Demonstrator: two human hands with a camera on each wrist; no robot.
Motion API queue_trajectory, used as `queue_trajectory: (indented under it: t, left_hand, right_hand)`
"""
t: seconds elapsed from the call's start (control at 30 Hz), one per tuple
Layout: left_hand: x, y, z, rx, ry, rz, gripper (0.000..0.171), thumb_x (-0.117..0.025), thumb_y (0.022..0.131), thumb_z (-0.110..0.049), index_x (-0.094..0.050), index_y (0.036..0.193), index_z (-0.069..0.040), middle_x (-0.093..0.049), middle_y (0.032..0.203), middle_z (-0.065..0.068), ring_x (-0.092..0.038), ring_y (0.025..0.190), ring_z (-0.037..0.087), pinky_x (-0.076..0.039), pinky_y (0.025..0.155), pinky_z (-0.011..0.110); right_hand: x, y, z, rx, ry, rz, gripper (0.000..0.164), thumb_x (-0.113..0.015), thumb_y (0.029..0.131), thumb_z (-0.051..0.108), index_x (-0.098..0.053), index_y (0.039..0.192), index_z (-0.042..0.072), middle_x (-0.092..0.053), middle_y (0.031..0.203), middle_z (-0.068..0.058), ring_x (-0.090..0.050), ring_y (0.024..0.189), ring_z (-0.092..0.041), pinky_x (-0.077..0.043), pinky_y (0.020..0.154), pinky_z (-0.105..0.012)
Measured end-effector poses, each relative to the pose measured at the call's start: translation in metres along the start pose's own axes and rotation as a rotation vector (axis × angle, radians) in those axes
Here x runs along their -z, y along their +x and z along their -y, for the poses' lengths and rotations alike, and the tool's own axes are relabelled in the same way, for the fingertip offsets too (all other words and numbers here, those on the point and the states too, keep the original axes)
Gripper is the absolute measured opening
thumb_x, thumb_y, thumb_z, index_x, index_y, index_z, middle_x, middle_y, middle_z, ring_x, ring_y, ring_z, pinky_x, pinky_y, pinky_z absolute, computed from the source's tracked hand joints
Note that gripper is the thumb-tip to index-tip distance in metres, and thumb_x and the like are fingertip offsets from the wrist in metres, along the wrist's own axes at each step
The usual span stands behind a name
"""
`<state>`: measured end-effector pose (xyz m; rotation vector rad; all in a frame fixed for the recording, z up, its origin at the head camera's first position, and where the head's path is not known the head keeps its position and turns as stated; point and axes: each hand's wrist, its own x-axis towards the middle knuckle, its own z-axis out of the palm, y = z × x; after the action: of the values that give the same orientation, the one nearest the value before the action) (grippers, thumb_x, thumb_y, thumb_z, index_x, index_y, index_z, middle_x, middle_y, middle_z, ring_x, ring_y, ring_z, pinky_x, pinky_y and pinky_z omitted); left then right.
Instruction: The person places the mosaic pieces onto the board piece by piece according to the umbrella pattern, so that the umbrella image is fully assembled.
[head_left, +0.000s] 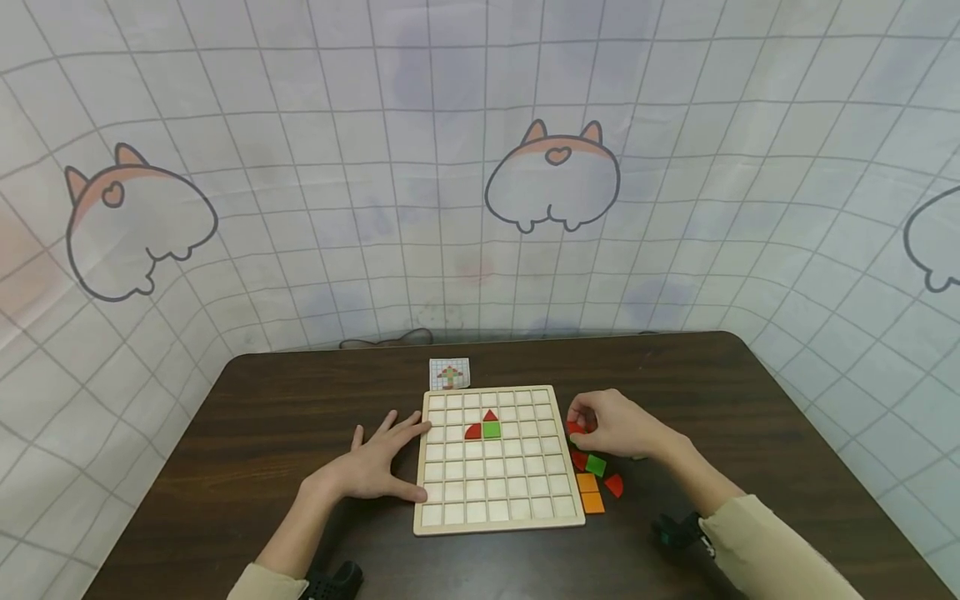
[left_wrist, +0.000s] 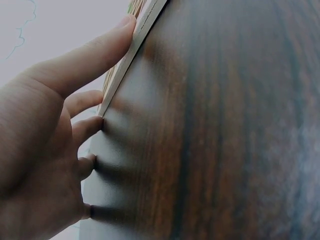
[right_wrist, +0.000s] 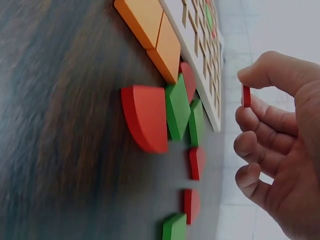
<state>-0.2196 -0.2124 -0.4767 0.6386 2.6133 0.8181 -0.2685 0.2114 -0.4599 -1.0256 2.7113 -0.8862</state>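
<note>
A wooden grid board lies on the table. Set in its upper cells are a red triangle, a green square and a red quarter-circle block. My left hand is spread along the board's left side, thumb and fingertips at the edge. Off the right side, my right hand pinches a small red block between thumb and index finger, above the table. The held block shows edge-on, so I cannot tell its shape.
Beside the board's right edge lie two orange squares, a green square, a red quarter-circle piece and several more red and green blocks. A small pattern card lies behind the board. A patterned cloth surrounds the table.
</note>
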Motion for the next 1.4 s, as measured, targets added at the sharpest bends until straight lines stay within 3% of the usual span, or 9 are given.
queue_trajectory:
  t: [0.67,0.87,1.17,1.4]
  left_hand:
    - [-0.001,0.0,0.0,0.0,-0.002,0.001,0.101,-0.084,0.083,-0.051,-0.032,0.162,-0.016,-0.013,0.17,0.013,0.005,0.154,0.046,0.013,0.105,0.08]
    - [-0.001,-0.001,0.002,-0.004,-0.003,-0.004,0.102,-0.084,0.082,-0.052,-0.033,0.162,-0.016,-0.014,0.17,0.013,0.004,0.153,0.046,0.012,0.104,0.081]
    - [-0.003,-0.001,0.001,-0.005,0.001,-0.003,0.101,-0.083,0.082,-0.053,-0.033,0.162,-0.016,-0.013,0.17,0.013,0.005,0.153,0.046,0.013,0.104,0.081]
    - [-0.001,0.0,-0.001,-0.005,0.0,-0.005,0.101,-0.084,0.083,-0.052,-0.033,0.162,-0.016,-0.013,0.17,0.013,0.005,0.154,0.046,0.013,0.104,0.081]
  right_hand:
    - [-0.038,0.046,0.023,-0.007,-0.027,0.02,0.012,-0.075,0.086,0.018,-0.067,0.096,0.016,-0.058,0.075,0.01,-0.051,0.063,-0.007,-0.044,0.057,-0.026]
    - [-0.046,0.058,0.031,0.011,-0.063,0.025,0.012,-0.075,0.088,0.019,-0.068,0.096,0.014,-0.059,0.081,0.009,-0.054,0.071,-0.009,-0.048,0.065,-0.029]
    - [-0.051,0.067,0.038,0.021,-0.114,0.028,0.011,-0.076,0.09,0.018,-0.069,0.096,0.012,-0.062,0.084,0.006,-0.055,0.075,-0.009,-0.051,0.07,-0.029]
    - [-0.048,0.067,0.038,0.041,-0.07,0.012,0.013,-0.077,0.093,0.018,-0.072,0.102,0.01,-0.064,0.087,0.007,-0.056,0.072,-0.007,-0.051,0.067,-0.029]
